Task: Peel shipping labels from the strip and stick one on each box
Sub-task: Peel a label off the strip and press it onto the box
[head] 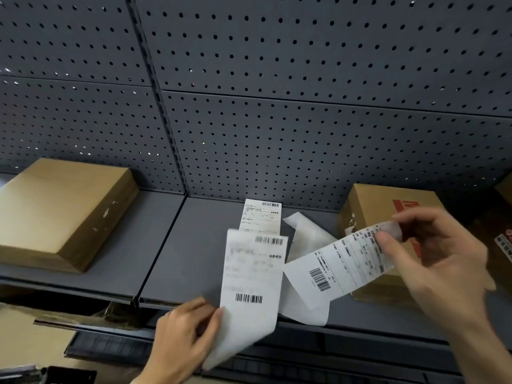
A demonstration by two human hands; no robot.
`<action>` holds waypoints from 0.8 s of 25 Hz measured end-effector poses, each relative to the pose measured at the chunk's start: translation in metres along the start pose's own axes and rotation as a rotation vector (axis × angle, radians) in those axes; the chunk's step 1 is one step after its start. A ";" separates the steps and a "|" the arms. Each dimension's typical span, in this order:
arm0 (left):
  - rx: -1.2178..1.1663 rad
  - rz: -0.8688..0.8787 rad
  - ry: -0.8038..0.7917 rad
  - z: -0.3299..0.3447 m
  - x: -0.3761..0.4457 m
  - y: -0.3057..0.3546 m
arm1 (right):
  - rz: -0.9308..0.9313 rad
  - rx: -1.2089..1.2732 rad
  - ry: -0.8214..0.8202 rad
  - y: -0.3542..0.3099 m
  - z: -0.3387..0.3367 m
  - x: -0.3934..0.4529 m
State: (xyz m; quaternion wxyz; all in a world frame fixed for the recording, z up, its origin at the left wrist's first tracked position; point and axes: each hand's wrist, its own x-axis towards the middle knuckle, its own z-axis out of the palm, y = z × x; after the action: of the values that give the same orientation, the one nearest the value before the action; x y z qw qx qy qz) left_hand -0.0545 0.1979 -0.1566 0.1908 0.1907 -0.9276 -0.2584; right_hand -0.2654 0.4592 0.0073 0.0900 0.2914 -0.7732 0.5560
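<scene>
My left hand [184,336] pinches the lower end of the white label strip [250,275], which runs up over the grey shelf [194,259] to another printed label [261,216] lying at the back. My right hand [440,261] grips the top edge of a single printed shipping label [340,264], lifted and tilted in front of a brown cardboard box with a red logo [388,203]. Empty backing paper [307,234] curls between the strip and that box. A second, flat brown box [63,209] lies on the shelf at the left with no label visible.
A grey pegboard wall [277,92] rises behind the shelf. Another box with red print [501,245] shows at the far right edge. Below the shelf's front edge are cardboard pieces [69,320] and a dark lower shelf [110,347].
</scene>
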 end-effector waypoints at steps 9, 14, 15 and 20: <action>-0.274 0.019 0.184 -0.028 0.048 0.043 | -0.046 -0.091 -0.157 0.010 -0.002 0.029; -0.635 0.066 -0.081 -0.004 0.100 0.144 | -0.045 -0.114 -0.303 0.011 -0.024 0.051; -0.676 0.077 -0.146 0.005 0.107 0.163 | -0.062 -0.140 -0.331 0.012 -0.031 0.054; -0.807 0.103 -0.157 0.042 0.129 0.218 | -0.131 -0.283 -0.362 0.025 -0.061 0.060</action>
State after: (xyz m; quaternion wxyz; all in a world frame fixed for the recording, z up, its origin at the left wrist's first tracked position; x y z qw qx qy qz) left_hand -0.2396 0.3303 -0.0368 0.1915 0.0335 -0.7720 -0.6051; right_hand -0.3393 0.4996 0.0372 0.0258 0.4201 -0.8266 0.3737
